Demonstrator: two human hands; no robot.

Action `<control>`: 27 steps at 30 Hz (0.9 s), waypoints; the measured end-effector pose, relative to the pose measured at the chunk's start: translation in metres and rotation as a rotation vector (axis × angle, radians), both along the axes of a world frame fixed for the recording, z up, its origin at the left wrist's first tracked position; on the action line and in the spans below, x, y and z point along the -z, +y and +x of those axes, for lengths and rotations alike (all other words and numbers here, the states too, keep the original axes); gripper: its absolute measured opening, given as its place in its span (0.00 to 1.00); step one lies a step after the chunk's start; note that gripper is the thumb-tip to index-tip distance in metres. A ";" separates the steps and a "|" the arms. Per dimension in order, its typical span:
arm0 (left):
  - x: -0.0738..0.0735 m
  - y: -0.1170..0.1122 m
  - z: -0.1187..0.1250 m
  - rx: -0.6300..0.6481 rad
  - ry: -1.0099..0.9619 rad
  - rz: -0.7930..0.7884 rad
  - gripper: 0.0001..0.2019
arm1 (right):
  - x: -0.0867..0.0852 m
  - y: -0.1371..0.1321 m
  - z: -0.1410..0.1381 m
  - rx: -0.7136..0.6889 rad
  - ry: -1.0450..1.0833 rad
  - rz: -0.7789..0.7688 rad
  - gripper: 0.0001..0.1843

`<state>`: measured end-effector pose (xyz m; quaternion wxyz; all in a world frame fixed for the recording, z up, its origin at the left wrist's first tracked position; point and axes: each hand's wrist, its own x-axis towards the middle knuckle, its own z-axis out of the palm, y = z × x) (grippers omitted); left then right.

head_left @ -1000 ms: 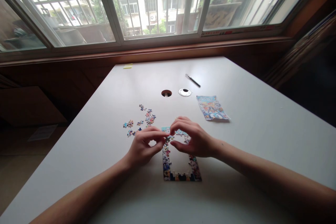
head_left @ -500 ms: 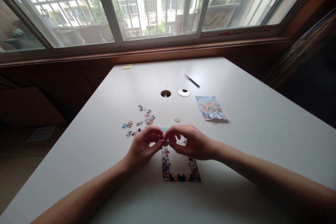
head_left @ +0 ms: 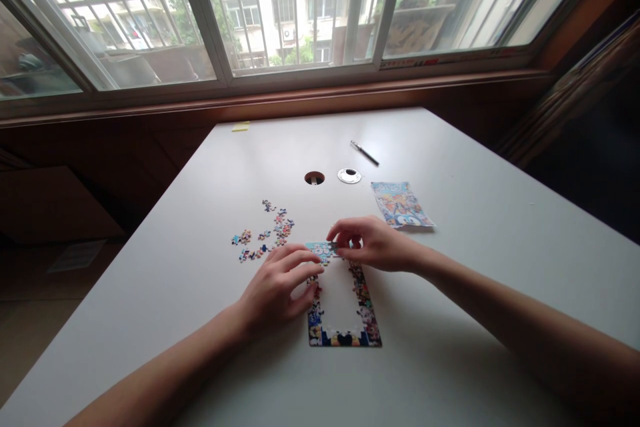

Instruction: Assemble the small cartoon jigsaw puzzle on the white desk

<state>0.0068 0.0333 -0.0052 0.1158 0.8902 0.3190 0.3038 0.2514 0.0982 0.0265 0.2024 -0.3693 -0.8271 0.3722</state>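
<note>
A partly built jigsaw frame [head_left: 370, 320] lies on the bench [head_left: 200, 200], below centre. The left hand [head_left: 283, 283], fingers loosely spread, is over its left side; the right hand [head_left: 373, 243] pinches a dark puzzle piece [head_left: 334, 247] at its top. Loose puzzle pieces [head_left: 283, 229] lie left of centre, a printed picture sheet [head_left: 401, 203] right of centre.

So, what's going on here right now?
A person is working at a jigsaw puzzle, which shows as a rectangular border. Their right hand is at its far edge, fingers at a dark piece; whether it is gripped is hard to tell. The left hand is open over the left side. Loose pieces lie beyond the left hand, a printed sheet beyond the right.
</note>
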 end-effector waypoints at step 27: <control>0.002 0.001 -0.003 -0.105 -0.051 -0.033 0.07 | -0.005 -0.032 -0.022 -0.105 0.151 0.044 0.07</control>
